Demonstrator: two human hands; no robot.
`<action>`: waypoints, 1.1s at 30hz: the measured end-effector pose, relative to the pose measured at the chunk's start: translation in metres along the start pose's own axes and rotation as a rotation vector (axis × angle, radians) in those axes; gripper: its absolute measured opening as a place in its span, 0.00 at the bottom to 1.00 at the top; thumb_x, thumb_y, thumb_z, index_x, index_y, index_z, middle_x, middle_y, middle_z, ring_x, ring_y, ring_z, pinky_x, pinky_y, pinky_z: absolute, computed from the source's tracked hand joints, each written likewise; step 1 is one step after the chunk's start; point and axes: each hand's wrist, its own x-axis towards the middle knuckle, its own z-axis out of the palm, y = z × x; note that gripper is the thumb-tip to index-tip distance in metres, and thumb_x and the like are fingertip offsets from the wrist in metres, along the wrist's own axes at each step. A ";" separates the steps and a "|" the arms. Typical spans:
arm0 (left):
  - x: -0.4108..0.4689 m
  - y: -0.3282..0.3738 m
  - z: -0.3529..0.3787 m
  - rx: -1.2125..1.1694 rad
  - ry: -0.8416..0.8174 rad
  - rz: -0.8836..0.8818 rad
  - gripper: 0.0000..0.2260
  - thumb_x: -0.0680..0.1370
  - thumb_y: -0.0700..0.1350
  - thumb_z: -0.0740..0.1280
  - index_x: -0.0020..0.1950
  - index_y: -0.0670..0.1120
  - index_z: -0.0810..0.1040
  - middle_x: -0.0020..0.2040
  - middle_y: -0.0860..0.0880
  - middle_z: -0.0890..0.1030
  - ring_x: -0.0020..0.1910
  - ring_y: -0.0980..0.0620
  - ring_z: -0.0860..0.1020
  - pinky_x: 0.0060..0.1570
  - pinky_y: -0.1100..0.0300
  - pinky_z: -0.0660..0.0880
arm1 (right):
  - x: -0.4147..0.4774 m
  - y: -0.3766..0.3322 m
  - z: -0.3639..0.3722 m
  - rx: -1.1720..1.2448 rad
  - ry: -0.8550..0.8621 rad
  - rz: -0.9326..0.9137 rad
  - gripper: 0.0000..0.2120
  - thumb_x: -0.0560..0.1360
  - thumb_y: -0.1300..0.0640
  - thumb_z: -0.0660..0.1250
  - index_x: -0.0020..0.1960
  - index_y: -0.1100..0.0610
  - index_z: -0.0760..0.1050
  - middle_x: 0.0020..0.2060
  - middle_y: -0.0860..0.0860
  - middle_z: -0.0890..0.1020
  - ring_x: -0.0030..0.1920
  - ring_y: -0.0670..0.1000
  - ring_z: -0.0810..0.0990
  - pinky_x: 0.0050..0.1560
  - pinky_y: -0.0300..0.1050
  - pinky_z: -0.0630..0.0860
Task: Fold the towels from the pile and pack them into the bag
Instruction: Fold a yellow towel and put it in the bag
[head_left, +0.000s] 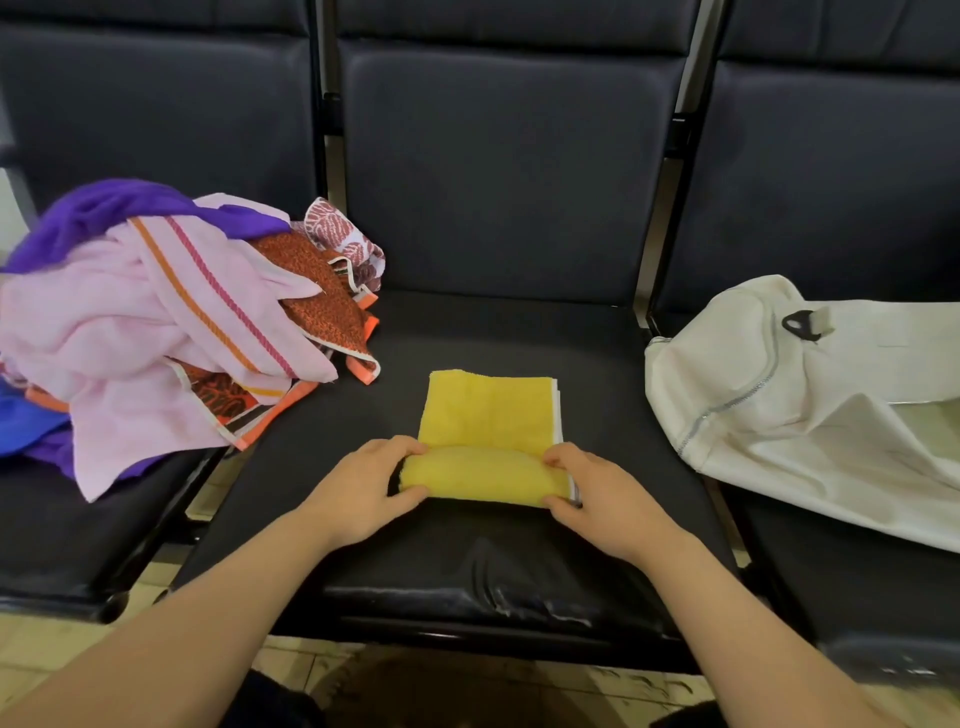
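A black padded bench (509, 332) of three joined seats. A jumbled pile of towels (171, 332) lies on the left seat, a partly rolled yellow towel (488, 410) on the middle seat, and a white bag (779, 395) on the right seat.

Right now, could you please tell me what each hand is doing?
Left hand: grips the left end of the yellow towel, at its rolled near edge.
Right hand: pinches the right end of that same edge.

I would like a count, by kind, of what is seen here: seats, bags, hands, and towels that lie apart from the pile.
black padded seats: 3
white fabric bag: 1
yellow terry towel: 1
left hand, right hand, both gripping that towel: 2
Total: 7
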 end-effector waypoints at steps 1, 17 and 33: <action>-0.001 0.005 0.000 0.012 0.022 -0.011 0.22 0.76 0.57 0.65 0.69 0.56 0.66 0.61 0.53 0.74 0.59 0.54 0.72 0.61 0.56 0.70 | 0.000 -0.001 0.000 0.037 0.021 0.022 0.19 0.77 0.50 0.65 0.66 0.51 0.66 0.56 0.45 0.75 0.52 0.49 0.75 0.57 0.42 0.70; 0.022 0.035 0.013 0.134 0.158 -0.410 0.20 0.81 0.61 0.47 0.38 0.49 0.65 0.38 0.50 0.76 0.41 0.49 0.75 0.51 0.52 0.68 | 0.024 -0.011 0.016 0.179 0.183 0.326 0.19 0.80 0.39 0.53 0.59 0.53 0.65 0.48 0.48 0.75 0.45 0.50 0.75 0.39 0.47 0.71; 0.015 0.016 0.002 0.162 -0.056 0.088 0.48 0.57 0.81 0.55 0.71 0.56 0.64 0.69 0.55 0.69 0.69 0.54 0.65 0.70 0.56 0.58 | 0.018 -0.004 -0.011 0.013 -0.166 0.000 0.35 0.66 0.38 0.73 0.68 0.47 0.65 0.63 0.41 0.68 0.60 0.44 0.69 0.64 0.44 0.67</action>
